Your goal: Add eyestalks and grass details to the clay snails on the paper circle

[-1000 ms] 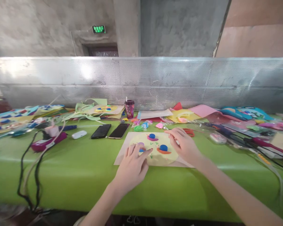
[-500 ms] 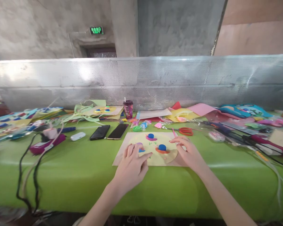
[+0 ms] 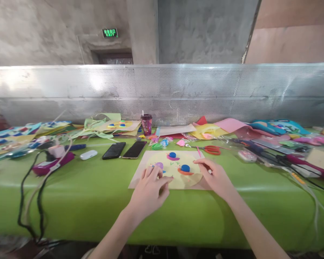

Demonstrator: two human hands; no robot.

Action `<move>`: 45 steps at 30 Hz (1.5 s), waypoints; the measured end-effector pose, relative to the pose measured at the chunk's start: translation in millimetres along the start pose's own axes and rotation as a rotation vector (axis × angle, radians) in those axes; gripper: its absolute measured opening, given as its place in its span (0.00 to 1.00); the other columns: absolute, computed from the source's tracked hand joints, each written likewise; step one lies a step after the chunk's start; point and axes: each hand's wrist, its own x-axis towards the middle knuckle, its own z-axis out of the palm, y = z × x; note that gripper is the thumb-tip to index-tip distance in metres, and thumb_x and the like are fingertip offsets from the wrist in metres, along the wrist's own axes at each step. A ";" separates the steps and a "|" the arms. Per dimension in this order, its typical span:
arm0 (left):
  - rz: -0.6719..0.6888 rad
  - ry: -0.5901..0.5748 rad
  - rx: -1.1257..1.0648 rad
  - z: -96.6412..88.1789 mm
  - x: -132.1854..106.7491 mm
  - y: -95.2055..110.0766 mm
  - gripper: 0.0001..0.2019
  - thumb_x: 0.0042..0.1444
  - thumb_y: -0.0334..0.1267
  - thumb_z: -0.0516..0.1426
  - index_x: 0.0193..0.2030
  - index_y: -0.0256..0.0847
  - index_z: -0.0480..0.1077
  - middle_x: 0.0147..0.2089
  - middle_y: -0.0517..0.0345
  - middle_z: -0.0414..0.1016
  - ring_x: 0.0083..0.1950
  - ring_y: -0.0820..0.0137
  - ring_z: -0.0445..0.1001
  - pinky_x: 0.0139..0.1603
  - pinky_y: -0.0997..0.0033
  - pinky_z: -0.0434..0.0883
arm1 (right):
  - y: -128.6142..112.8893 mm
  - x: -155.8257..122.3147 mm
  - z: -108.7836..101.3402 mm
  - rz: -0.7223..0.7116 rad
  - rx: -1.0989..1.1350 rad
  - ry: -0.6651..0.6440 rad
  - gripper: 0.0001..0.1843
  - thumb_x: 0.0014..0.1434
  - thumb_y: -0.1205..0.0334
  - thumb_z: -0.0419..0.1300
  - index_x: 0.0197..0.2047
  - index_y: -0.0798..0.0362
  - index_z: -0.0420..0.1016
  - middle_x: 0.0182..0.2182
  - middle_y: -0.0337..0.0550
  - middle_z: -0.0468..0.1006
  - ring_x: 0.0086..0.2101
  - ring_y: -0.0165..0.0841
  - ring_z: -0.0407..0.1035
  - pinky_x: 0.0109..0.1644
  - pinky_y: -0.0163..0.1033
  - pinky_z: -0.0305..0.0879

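A pale sheet (image 3: 137,178) with a yellow rounded shape lies in front of me, bearing snail-like clay figures. One has a blue disc (image 3: 185,168) over an orange body; another has a blue disc (image 3: 172,155) over a purple body. My left hand (image 3: 152,185) rests on the sheet's left part, fingers apart and slightly bent, partly covering a figure with a lilac disc (image 3: 159,166). At the right edge, my right hand (image 3: 213,175) is closed, its fingertips low over the sheet. A thin pink stick (image 3: 198,152) rises from behind its fingers, apparently gripped; its lower end is hidden.
Orange-handled scissors (image 3: 212,150) lie beyond the sheet. Two phones (image 3: 113,150), a white case (image 3: 88,155) and a purple power strip (image 3: 54,164) with cables are on the left. A lidded cup (image 3: 146,124) stands behind, among coloured papers. More cables lie right.
My right hand's fingers have dipped slightly closer together near the sheet's edge. My left hand has shifted only slightly, showing more of the lilac disc. The sheet stays in place.
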 end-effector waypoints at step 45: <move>-0.012 0.051 0.087 -1.9 -0.1 3.5 0.19 0.55 0.41 0.52 0.54 0.51 0.66 0.40 0.52 0.60 0.42 0.61 0.59 0.46 0.53 0.61 | -3.0 -2.6 -0.4 0.011 -0.027 -0.096 0.15 0.57 0.60 0.47 0.40 0.51 0.74 0.36 0.42 0.77 0.34 0.36 0.70 0.36 0.39 0.65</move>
